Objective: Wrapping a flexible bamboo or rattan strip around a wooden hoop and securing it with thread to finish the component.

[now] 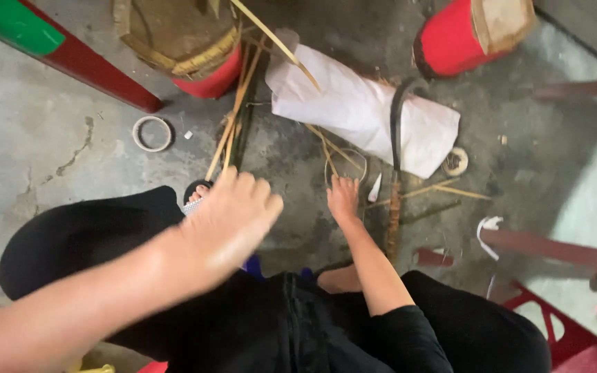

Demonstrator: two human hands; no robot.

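Observation:
My left hand (229,217) reaches forward over my black-trousered knee, blurred, fingers apart, its tips at the near ends of several long bamboo strips (233,121) lying on the concrete floor. Nothing shows inside the hand. My right hand (343,197) reaches down to the floor, fingertips at some thin curled bamboo slivers (333,155); its grip is hidden. A curved dark blade with a wooden handle (394,214) lies just right of that hand. A white sack bundle (354,103) lies beyond both hands.
A red drum with a woven bamboo frame (195,59) stands ahead, another red drum (450,41) at the top right. A tape ring (152,133) lies left, a small roll (456,161) right. A red and green pole (84,62) crosses the upper left; red stool frame (561,324) lower right.

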